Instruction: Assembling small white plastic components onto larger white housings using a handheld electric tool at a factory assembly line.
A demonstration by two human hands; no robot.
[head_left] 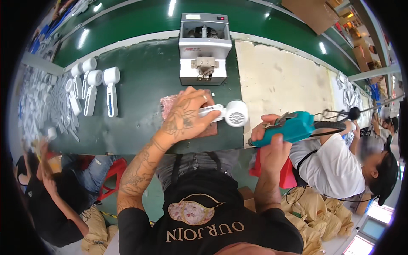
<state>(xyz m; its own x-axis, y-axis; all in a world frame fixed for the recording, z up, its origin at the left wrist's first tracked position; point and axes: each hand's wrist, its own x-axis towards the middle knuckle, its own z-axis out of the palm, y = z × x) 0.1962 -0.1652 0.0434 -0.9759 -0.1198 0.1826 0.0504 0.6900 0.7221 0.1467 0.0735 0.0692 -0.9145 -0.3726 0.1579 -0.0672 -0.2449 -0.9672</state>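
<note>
My left hand (190, 114) is closed round the handle of a small white handheld fan (236, 114), whose round grilled head points to the right. Under that hand lies a reddish-brown block or pad (208, 131) on the green bench top. In my right hand (272, 140) is a teal electric screwdriver (290, 128), gripped with the tip toward the lower left, to the right of the fan head. A cord and hanger run from its back end to the right. Just beyond my left hand stands a grey-and-white screw feeder (205, 51).
Several white fans (111, 91) lie at the left, beside a heap of grey and white parts (46, 102). Pale cardboard (280, 76) covers the bench to the right. A co-worker in white (335, 165) sits at the right, another in black (55, 199) at the left.
</note>
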